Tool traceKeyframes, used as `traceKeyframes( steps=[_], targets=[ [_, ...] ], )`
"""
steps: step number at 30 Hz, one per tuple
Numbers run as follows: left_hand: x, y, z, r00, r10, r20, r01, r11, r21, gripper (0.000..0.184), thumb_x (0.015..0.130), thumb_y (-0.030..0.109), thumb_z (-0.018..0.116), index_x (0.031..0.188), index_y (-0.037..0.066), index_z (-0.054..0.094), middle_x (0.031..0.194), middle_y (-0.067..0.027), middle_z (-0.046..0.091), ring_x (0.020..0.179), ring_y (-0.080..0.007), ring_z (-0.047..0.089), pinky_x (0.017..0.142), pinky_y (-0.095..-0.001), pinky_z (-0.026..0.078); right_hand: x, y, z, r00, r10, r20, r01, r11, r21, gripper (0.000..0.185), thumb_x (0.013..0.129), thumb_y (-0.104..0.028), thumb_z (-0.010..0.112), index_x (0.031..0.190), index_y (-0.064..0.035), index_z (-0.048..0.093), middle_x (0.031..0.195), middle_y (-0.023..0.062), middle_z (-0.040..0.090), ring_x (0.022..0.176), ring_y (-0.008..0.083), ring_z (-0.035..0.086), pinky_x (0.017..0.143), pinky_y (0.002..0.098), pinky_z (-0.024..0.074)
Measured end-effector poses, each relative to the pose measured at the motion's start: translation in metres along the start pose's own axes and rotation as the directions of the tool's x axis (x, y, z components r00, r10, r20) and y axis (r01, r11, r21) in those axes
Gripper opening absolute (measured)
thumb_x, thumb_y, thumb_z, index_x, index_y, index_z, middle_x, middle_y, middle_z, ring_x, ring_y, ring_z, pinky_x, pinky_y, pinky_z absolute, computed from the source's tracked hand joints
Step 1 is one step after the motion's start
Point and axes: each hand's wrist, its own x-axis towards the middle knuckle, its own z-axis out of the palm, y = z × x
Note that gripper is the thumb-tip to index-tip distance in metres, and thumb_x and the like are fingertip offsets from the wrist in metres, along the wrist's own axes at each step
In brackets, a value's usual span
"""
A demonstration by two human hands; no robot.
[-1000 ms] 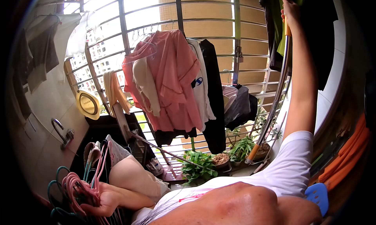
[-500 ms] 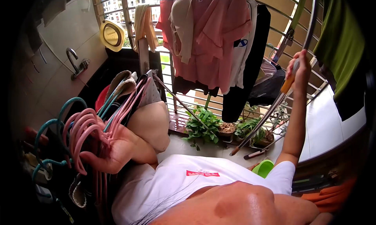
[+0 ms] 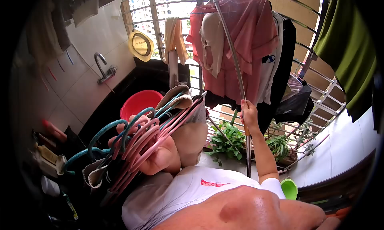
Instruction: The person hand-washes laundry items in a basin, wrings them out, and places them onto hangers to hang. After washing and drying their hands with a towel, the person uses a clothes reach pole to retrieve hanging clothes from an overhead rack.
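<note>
My left hand [image 3: 158, 156] is closed round a bunch of pink hangers [image 3: 138, 148] and teal hangers [image 3: 94, 138]. Several garments hang from the bunch, among them a beige cloth [image 3: 187, 142]. My right hand [image 3: 249, 113] grips a long metal pole [image 3: 236, 64], which stands nearly upright. The pole passes in front of a pink garment [image 3: 252, 42] on the rack. Its top end is beside the clear hanger above that garment; I cannot tell whether they touch.
A red basin [image 3: 138, 103] and a tap [image 3: 105, 70] are on the left. Window bars [image 3: 158, 24] stand behind the clothes, with green plants [image 3: 228, 140] below. An olive cloth [image 3: 348, 50] hangs at the right. A green bowl [image 3: 289, 189] is low on the right.
My right hand has swung the pole left, from a slant at the right to nearly upright before the pink garment. The left hand still holds the hangers. The view has shifted left.
</note>
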Motion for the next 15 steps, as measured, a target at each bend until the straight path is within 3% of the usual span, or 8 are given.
traceKeyframes(
  steps=[2, 3, 4, 6, 9, 12, 15],
  targets=[
    [0.001, -0.002, 0.000, 0.978, -0.012, -0.208, -0.010, 0.994, -0.108, 0.029, 0.083, 0.023, 0.053, 0.108, 0.008, 0.054, 0.088, -0.0095, 0.056, 0.069, -0.0194, 0.054, 0.056, -0.0308, 0.043, 0.008, -0.001, 0.006, 0.999, -0.031, -0.030, 0.030, 0.999, -0.033, 0.040, 0.094, -0.042, 0.048, 0.073, -0.0087, 0.046, 0.048, -0.0007, 0.043, 0.034, 0.0072, 0.041, 0.031, 0.0220, 0.0314],
    [0.002, 0.000, 0.000, 0.979, -0.015, -0.205, -0.008, 0.994, -0.110, 0.029, 0.083, 0.023, 0.053, 0.108, 0.008, 0.054, 0.088, -0.0095, 0.056, 0.069, -0.0194, 0.054, 0.056, -0.0308, 0.043, 0.010, 0.000, 0.010, 0.997, -0.059, -0.053, 0.055, 0.996, -0.070, 0.040, 0.094, -0.042, 0.048, 0.073, -0.0084, 0.046, 0.048, -0.0008, 0.043, 0.034, 0.0072, 0.041, 0.031, 0.0221, 0.0315],
    [0.005, 0.002, 0.000, 0.983, 0.042, -0.179, -0.025, 0.995, 0.095, 0.028, 0.082, 0.024, 0.053, 0.107, 0.010, 0.054, 0.087, -0.0080, 0.056, 0.067, -0.0180, 0.051, 0.055, -0.0293, 0.038, 0.012, 0.000, 0.013, 0.998, -0.043, -0.052, 0.040, 0.998, -0.056, 0.041, 0.094, -0.043, 0.047, 0.073, -0.0082, 0.046, 0.048, -0.0004, 0.043, 0.034, 0.0074, 0.041, 0.031, 0.0221, 0.0317],
    [0.010, 0.003, 0.001, 0.985, 0.096, -0.146, -0.050, 0.954, 0.294, 0.027, 0.081, 0.024, 0.054, 0.105, 0.012, 0.054, 0.085, -0.0065, 0.055, 0.065, -0.0166, 0.049, 0.054, -0.0277, 0.034, 0.007, -0.003, 0.020, 0.997, -0.045, -0.064, 0.042, 0.998, -0.041, 0.040, 0.094, -0.041, 0.048, 0.072, -0.0074, 0.047, 0.048, -0.0007, 0.043, 0.035, 0.0071, 0.041, 0.032, 0.0225, 0.0318],
    [0.015, 0.003, -0.003, 0.978, 0.066, -0.196, -0.020, 0.974, 0.226, 0.025, 0.081, 0.025, 0.055, 0.103, 0.013, 0.054, 0.084, -0.0056, 0.055, 0.064, -0.0161, 0.047, 0.054, -0.0271, 0.034, 0.009, -0.004, 0.027, 0.997, -0.043, -0.065, 0.042, 0.999, -0.012, 0.039, 0.094, -0.039, 0.049, 0.072, -0.0068, 0.048, 0.049, -0.0008, 0.043, 0.037, 0.0070, 0.041, 0.033, 0.0229, 0.0317],
    [0.018, 0.001, -0.010, 0.980, 0.088, -0.177, -0.037, 0.961, 0.273, 0.025, 0.081, 0.024, 0.054, 0.103, 0.013, 0.054, 0.083, -0.0053, 0.055, 0.065, -0.0166, 0.048, 0.055, -0.0274, 0.035, 0.018, 0.000, 0.033, 0.998, -0.040, -0.054, 0.041, 0.999, 0.022, 0.040, 0.094, -0.042, 0.048, 0.073, -0.0076, 0.048, 0.049, 0.0000, 0.044, 0.035, 0.0078, 0.042, 0.031, 0.0226, 0.0318],
    [0.023, 0.001, -0.013, 0.990, 0.045, -0.134, -0.026, 0.990, 0.139, 0.023, 0.081, 0.023, 0.053, 0.102, 0.013, 0.053, 0.082, -0.0053, 0.054, 0.067, -0.0177, 0.049, 0.055, -0.0271, 0.035, 0.027, -0.003, 0.040, 0.998, -0.041, -0.056, 0.044, 0.998, 0.050, 0.041, 0.093, -0.044, 0.048, 0.073, -0.0082, 0.047, 0.048, 0.0007, 0.045, 0.033, 0.0086, 0.042, 0.029, 0.0225, 0.0320]
  ],
)
